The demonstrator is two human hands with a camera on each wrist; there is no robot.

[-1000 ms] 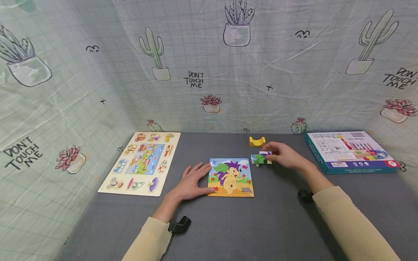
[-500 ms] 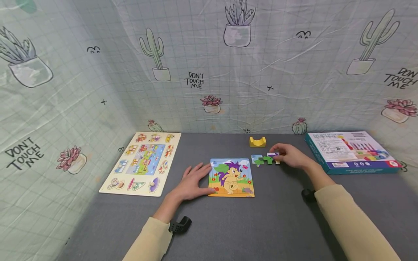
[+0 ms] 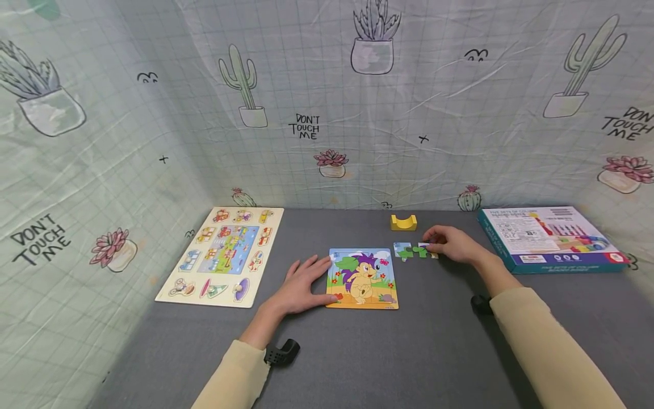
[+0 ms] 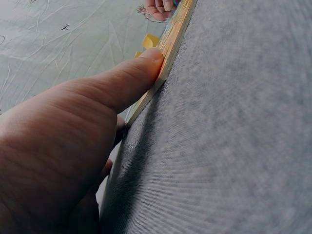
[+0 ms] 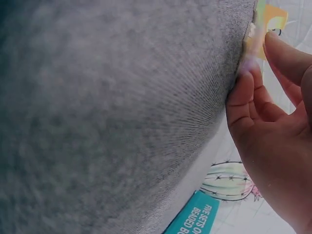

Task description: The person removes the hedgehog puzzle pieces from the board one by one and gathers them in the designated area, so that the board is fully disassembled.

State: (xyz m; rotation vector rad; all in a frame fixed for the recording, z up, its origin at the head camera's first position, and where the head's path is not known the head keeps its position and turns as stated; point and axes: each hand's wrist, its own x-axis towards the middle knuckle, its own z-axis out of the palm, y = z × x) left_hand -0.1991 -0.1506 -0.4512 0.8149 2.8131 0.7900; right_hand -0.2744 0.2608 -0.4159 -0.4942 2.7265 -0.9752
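Observation:
A square hedgehog jigsaw puzzle (image 3: 364, 305) lies on the grey table. My left hand (image 3: 298, 288) rests along its left side with the fingers spread and straight. In the left wrist view the thumb (image 4: 129, 78) presses on the board's edge. To the right of the puzzle, my right hand (image 3: 452, 244) pinches a green and purple puzzle piece (image 3: 420, 251) between thumb and fingertips, low at the table. The fingers hide part of that piece. Just left of it lies another puzzle piece (image 3: 402, 250), blue and green, with a small gap between the two.
A yellow arched block (image 3: 403, 223) stands behind the pieces. On the left lies a wooden peg puzzle board (image 3: 204, 298) with several picture pieces. A teal and white box (image 3: 557, 238) occupies the right rear. Patterned cloth (image 3: 383, 113) closes off the back and sides.
My right hand has shifted to the right with its piece, which now sits apart from the blue and green one. The left hand keeps its place on the puzzle.

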